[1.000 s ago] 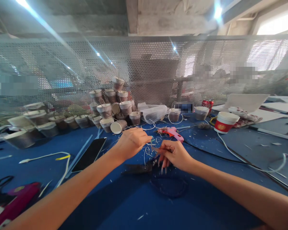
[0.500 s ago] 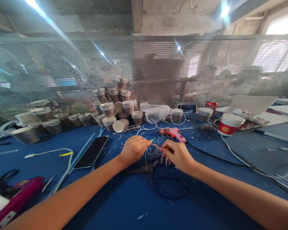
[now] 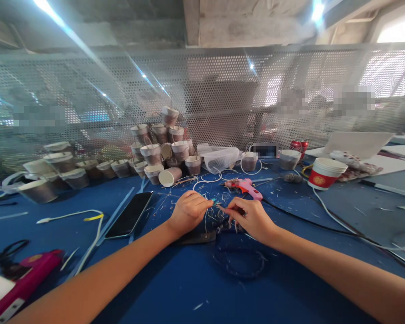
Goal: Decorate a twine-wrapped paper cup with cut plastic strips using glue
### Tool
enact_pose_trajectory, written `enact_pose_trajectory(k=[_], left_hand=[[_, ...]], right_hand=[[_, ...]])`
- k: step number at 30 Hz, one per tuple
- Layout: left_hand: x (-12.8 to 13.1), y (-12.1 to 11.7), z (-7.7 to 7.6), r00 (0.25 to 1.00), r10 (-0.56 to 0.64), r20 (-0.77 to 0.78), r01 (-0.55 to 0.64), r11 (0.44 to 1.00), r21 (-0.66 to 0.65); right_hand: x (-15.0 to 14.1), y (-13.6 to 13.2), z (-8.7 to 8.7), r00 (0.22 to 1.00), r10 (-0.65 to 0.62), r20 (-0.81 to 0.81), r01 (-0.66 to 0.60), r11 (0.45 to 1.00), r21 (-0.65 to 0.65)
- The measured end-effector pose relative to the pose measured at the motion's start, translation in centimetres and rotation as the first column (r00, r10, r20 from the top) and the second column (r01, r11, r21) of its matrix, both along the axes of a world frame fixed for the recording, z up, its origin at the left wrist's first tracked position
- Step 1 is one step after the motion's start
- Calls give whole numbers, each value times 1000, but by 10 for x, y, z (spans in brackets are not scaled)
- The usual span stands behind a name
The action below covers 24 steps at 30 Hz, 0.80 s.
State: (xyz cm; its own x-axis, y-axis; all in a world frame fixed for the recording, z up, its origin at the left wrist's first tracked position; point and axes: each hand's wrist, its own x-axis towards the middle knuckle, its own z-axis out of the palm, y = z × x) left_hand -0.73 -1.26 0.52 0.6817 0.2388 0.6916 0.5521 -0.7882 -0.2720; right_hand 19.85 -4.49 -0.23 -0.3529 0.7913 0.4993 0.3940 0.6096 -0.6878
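My left hand (image 3: pixel 191 209) is closed in a fist, thumb pointing right. A small teal piece (image 3: pixel 214 202) shows at its thumb tip; the rest of what it grips is hidden. Facing it, my right hand (image 3: pixel 251 218) pinches a thin, pale strip (image 3: pixel 222 208) whose end points toward the teal piece. Whether the two touch I cannot tell. Beneath the hands lie a dark flat tool (image 3: pixel 197 238), partly covered by my left wrist, and a dark loop (image 3: pixel 241 265) of what looks like cord. Behind my right hand rests a pink glue gun (image 3: pixel 246 186).
Small wrapped cups (image 3: pixel 151 154) are stacked against a perforated screen (image 3: pixel 219 96). A phone (image 3: pixel 130 215) lies left of my hands, a magenta tool (image 3: pixel 30 279) at near left. A red-and-white paper cup (image 3: pixel 326 173) stands right. Black cable (image 3: pixel 300 216) crosses the blue table (image 3: pixel 148 288), littered with scraps.
Both hands stay almost in place, close together. The teal piece shows slightly more at my left thumb tip. The view has shifted a little.
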Motion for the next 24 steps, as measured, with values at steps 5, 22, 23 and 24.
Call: enact_pose_trajectory(k=[5,22,23,24], left_hand=[[-1,0,0,1000,7,-12,-7,1000,-5],[-5,13,-8,981,187,60,-173,967,-185],[-6,13,-7,980,187,70,-169,963,-209],[-7,14,-7,978,195,81,-171,957,-235]], right_hand=[[1,2,-1,996,-41,76,35,996,78],[12,10,9,922,-379,76,345,897,278],[12,8,11,916,-398,50,354,860,367],[12,6,13,920,-390,38,333,829,450]])
